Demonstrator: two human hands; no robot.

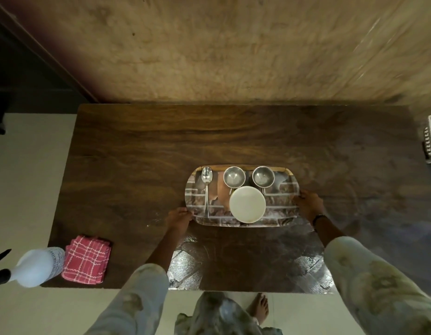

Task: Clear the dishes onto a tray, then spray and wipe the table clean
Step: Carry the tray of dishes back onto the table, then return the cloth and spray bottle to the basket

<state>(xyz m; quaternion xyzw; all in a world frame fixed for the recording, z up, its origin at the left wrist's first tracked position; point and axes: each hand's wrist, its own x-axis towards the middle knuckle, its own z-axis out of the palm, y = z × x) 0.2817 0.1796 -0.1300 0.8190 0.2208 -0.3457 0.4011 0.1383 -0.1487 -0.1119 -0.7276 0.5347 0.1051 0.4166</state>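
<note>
Bottle (40,264) label print, too small.

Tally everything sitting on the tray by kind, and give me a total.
Spoon: 1
Steel cups: 2
White plate: 1
Total: 4 things on the tray

Both hands' grip on loaded tray (288,187) ends, apparently, dark table (137,151)
</note>
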